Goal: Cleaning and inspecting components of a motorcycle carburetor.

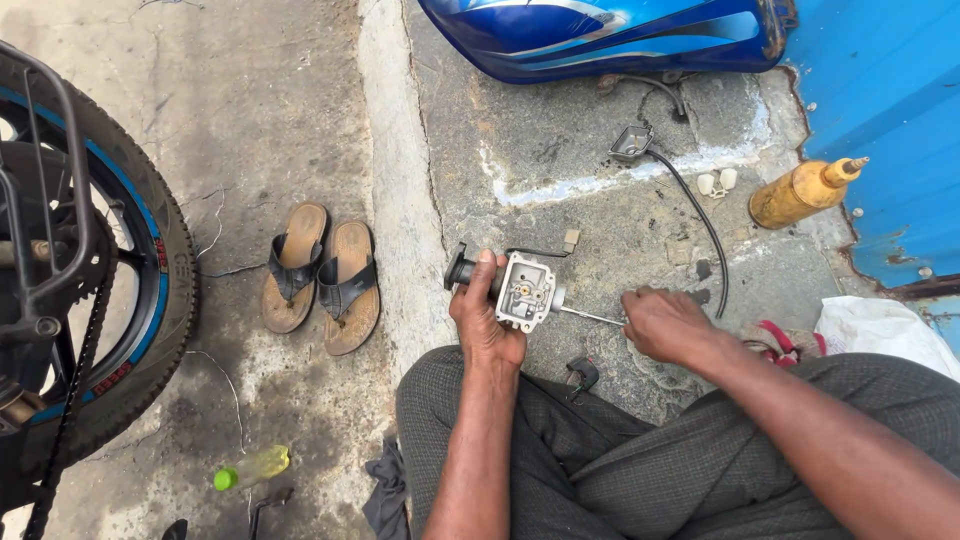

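left hand gripping carburetor, right hand screwdriver

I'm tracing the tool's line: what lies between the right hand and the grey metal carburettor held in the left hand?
In the head view, only a thin metal screwdriver shaft spans from the right hand to the grey metal carburettor; rough concrete ground lies beneath.

We are at an open-air, roadside motorcycle repair spot, working on the ground rather than at a bench. At the left edge stands a motorcycle wheel with its chain, on cracked concrete. At the top lies a removed blue fuel tank, beside a blue metal wall at upper right. A yellow oil bottle and, near the centre, what looks like a carburettor fit a mechanic's pitch. Sandals lie on the pavement.
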